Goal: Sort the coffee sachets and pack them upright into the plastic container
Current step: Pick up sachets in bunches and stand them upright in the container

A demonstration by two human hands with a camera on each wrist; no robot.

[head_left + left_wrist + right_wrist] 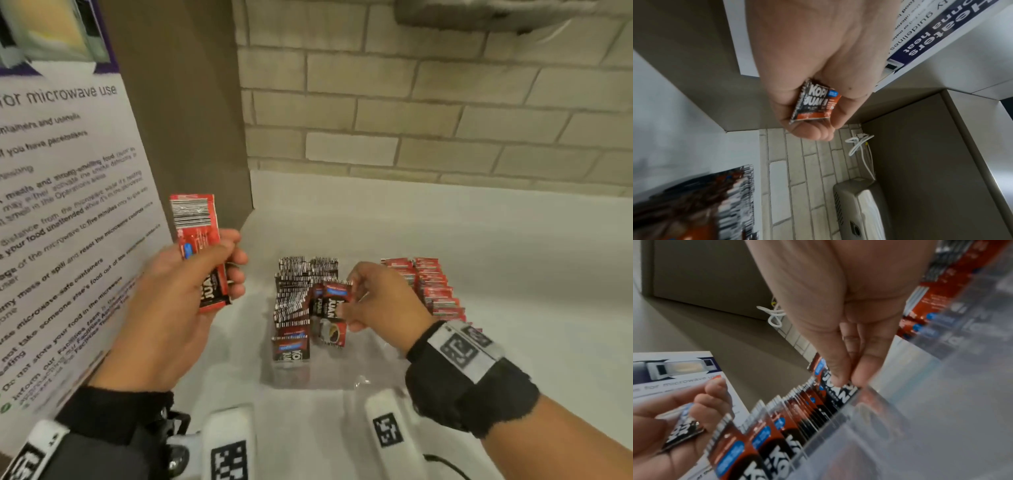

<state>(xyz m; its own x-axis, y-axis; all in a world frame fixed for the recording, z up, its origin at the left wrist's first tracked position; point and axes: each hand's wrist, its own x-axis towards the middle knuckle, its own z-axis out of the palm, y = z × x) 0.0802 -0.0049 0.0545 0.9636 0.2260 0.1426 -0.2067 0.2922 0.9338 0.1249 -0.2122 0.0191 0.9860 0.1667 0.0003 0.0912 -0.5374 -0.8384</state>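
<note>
A small stack of coffee sachets (pixel 202 253) is gripped in the left hand (pixel 178 301), thumb across the front and fingers curled behind, at the left of centre in the head view. Its long axis runs nearly vertical in the frame, the barcode end pointing up and the black-printed end down by the palm. In the left wrist view the same stack (pixel 813 104) is seen end-on between thumb and fingers.

The right hand (pixel 380 301) is lowered at the centre of the frame, its fingertips (pixel 840 378) pinched on the top edge of a single sachet (pixel 330 311). That sachet is held upright, long axis vertical, its printed face turned toward the camera, at the near end of the left row of sachets (pixel 298 291).

The left row is stood on end inside the clear plastic container (pixel 373 370), the packets leaning one against the next and running away from the camera toward the wall. A second row (pixel 431 287), red tops upward, is lined up at the right, partly hidden by the right wrist.

The container is set on the white table (pixel 513 257). A microwave notice (pixel 61 205) is fixed on the panel at the left, and a brick wall (pixel 428 102) fills the upper right.
</note>
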